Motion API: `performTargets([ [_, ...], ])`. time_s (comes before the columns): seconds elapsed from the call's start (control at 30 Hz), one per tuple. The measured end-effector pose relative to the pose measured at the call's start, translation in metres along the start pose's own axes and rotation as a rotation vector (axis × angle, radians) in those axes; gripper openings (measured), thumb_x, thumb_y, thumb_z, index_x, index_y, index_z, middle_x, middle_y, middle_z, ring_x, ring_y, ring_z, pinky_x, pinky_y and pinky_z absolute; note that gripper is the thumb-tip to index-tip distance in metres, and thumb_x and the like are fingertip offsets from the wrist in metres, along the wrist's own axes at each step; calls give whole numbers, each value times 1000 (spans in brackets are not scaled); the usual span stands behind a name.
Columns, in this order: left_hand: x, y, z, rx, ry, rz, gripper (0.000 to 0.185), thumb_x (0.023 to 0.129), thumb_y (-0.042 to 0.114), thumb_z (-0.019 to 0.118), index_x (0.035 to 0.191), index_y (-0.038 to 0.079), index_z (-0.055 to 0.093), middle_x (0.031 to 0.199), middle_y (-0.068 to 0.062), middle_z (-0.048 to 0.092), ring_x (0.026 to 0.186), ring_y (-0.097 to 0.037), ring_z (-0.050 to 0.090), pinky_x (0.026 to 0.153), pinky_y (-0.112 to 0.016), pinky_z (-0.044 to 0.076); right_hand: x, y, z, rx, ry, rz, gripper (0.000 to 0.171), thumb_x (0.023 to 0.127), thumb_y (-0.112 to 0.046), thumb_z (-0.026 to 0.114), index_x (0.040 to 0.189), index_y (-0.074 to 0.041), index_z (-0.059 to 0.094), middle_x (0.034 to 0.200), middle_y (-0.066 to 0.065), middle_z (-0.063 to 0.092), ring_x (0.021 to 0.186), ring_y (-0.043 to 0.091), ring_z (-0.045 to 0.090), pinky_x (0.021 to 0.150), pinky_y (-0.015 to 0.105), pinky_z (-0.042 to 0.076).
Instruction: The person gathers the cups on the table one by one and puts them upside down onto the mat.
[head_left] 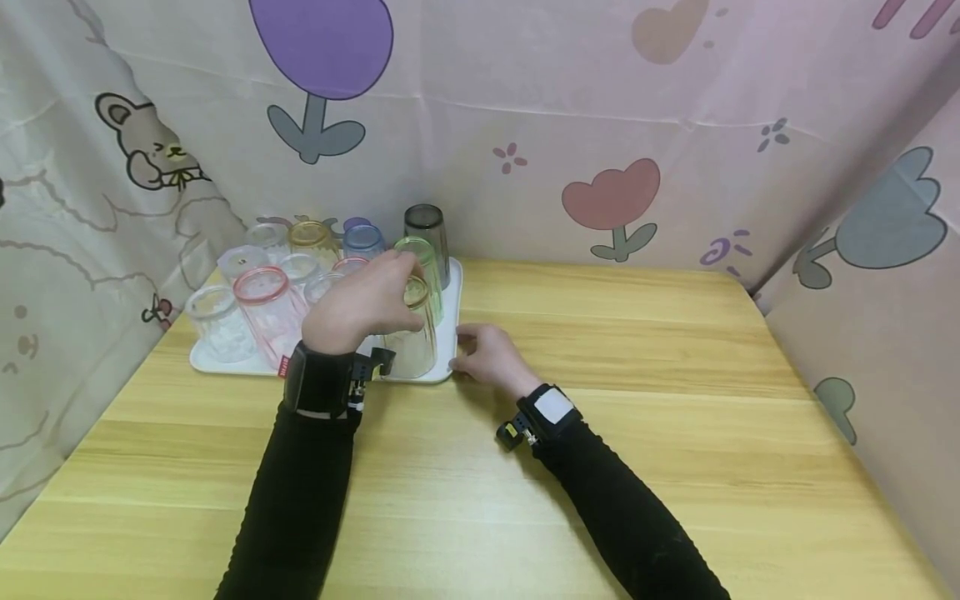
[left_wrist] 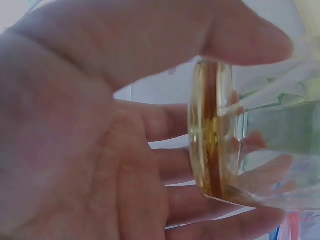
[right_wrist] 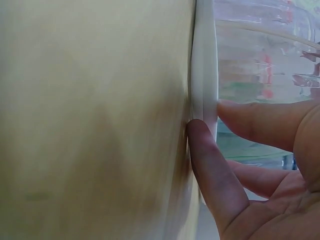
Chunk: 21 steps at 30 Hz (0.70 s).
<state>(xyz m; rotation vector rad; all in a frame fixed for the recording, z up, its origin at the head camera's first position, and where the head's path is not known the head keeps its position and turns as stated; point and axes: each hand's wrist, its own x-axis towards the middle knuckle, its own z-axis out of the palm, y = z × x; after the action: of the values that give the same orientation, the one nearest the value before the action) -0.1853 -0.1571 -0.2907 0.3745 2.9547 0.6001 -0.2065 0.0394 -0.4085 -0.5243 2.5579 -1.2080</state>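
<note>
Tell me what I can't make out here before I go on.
- Head view: the left hand covers the top of the amber-rimmed glass, so its fingers' hold is hidden.
- Left wrist view: the glass is blurred and cut off at the right edge.
- Right wrist view: the right hand touches the white tray; the glasses behind are blurred.

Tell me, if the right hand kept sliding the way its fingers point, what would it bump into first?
The right hand already touches the white tray at its near corner rim; pushing on, it would probably meet the clear glass that the left hand grips.
</note>
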Motion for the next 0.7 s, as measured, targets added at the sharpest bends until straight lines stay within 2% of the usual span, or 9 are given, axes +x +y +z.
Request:
performTargets([
  [0.17, 0, 1, -1, 9, -11, 2, 54, 82, 15, 75, 131, 0, 59, 126, -15, 62, 109, -30, 56, 91, -46, 52, 0, 1, 0, -5, 6, 6, 56, 87, -2, 79, 140, 4, 60, 124, 18, 71, 106, 28, 70, 89, 33, 59],
  [0.3, -2, 4, -3, 38, -2, 8, 52, 86, 19, 72, 133, 1, 61, 129, -14, 64, 108, -29, 57, 90, -47, 53, 0, 2, 0, -3, 8, 13, 57, 87, -2, 79, 140, 5, 59, 123, 18, 72, 102, 27, 70, 85, 32, 59],
  [0.57, -8, 13, -9, 37, 23, -4, 53, 90, 21, 69, 140, 5, 61, 138, -13, 62, 120, -29, 58, 98, -50, 52, -4, 1, -4, 51, -7, 36, 59, 88, -3, 78, 143, 5, 57, 126, 20, 70, 98, 27, 71, 79, 30, 61],
  [0.7, -12, 13, -9, 20, 63, -16, 58, 91, 20, 66, 147, 7, 56, 146, -13, 55, 129, -32, 55, 103, -55, 49, -6, 1, -8, 66, -6, 41, 64, 93, -14, 77, 150, 0, 51, 138, 20, 64, 112, 32, 70, 84, 35, 62],
])
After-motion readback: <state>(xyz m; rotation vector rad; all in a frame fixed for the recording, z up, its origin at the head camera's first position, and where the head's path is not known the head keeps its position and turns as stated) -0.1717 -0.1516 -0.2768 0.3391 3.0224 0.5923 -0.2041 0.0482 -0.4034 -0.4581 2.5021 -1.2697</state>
